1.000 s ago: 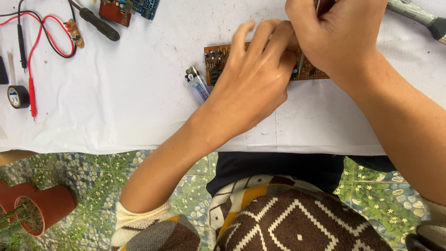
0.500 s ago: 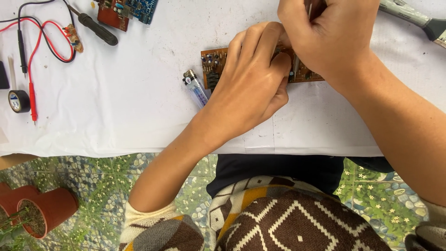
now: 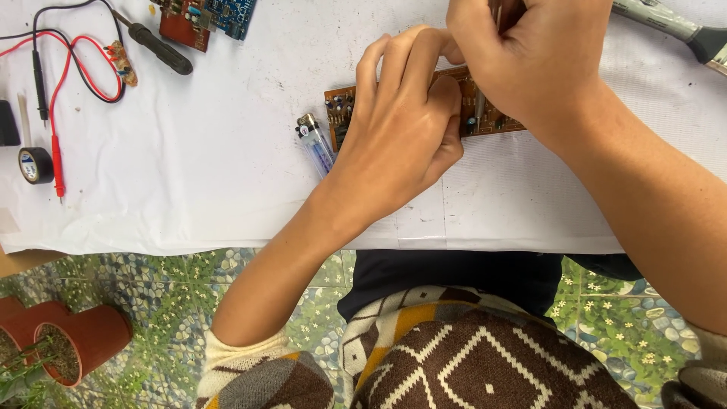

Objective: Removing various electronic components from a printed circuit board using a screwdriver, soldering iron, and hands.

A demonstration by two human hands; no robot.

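A brown circuit board (image 3: pixel 342 107) with small components lies on the white table cover (image 3: pixel 212 167). My left hand (image 3: pixel 401 125) rests on the board and presses it down, fingers curled over its middle. My right hand (image 3: pixel 530 57) is above the board's right part, fingers closed around a thin tool (image 3: pixel 496 15) whose tip is hidden by my fingers. The board's right end (image 3: pixel 492 117) shows between my two hands.
A clear blue lighter (image 3: pixel 316 144) lies left of the board. Red and black probe leads (image 3: pixel 57 83), a roll of black tape (image 3: pixel 35 165), a black-handled screwdriver (image 3: pixel 155 47) and other circuit boards (image 3: pixel 204 19) sit at far left. A grey tool (image 3: pixel 681 26) lies far right. Terracotta pots (image 3: pixel 68 341) stand below.
Both hands have shifted slightly on the board; my left fingers have curled closer to my right hand. The view has drifted a little. The board stays in place.
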